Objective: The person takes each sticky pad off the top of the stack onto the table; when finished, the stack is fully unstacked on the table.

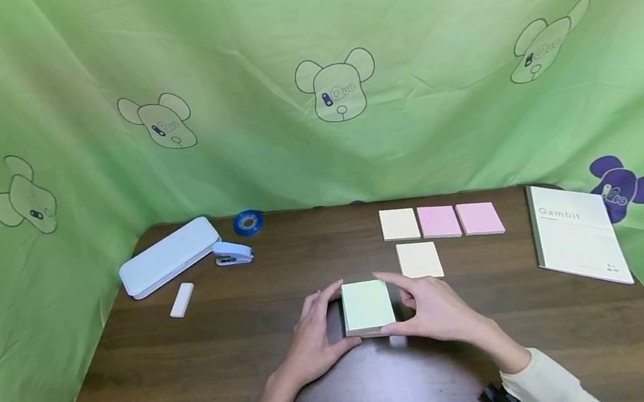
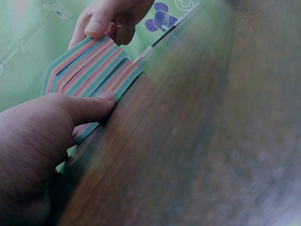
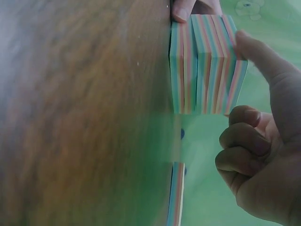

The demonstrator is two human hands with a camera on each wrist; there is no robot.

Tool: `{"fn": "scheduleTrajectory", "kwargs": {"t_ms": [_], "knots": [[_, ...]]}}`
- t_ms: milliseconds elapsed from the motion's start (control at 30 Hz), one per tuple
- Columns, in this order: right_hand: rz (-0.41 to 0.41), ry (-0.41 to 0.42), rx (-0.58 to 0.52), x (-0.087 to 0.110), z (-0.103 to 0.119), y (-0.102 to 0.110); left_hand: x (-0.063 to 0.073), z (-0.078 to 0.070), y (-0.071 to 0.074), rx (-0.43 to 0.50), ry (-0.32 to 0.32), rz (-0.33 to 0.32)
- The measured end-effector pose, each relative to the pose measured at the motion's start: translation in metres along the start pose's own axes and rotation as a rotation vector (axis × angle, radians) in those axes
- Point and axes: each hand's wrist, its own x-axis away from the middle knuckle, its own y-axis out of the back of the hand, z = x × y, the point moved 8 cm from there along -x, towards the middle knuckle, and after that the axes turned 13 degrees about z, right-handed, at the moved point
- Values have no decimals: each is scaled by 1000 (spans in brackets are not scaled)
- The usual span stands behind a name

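A stack of square sticky note pads (image 1: 367, 304) stands on the table in front of me, pale green on top. Striped pink, yellow and blue-green edges show on the stack (image 3: 204, 70) in the right wrist view, its pads slightly out of line. From the left, my left hand (image 1: 315, 342) holds the stack, the thumb (image 2: 94, 107) against the lower pads' near side. My right hand (image 1: 438, 306) grips the upper pads between thumb and index finger at the right corners, its other fingers curled in. Just beyond lies a cream sticky note pad (image 1: 419, 260).
Farther back sit another cream pad (image 1: 399, 224) and two pink pads (image 1: 438, 221). A white notebook (image 1: 578, 231) lies at the right. On the left are a light blue case (image 1: 170, 256), a blue stapler (image 1: 233, 252), a white eraser (image 1: 181, 300) and a blue tape roll (image 1: 248, 222).
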Motion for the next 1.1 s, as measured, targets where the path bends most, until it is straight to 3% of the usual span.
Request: {"fn": "scheduleTrajectory", "kwargs": {"t_ms": [467, 867, 1100], "knots": [[-33, 63, 62, 2, 3, 2, 1, 1, -1, -3, -2, -6], [-3, 6, 106, 13, -6, 10, 1, 1, -2, -22, -23, -19], [-20, 68, 32, 18, -10, 15, 0, 2, -4, -20, -13, -7]]}}
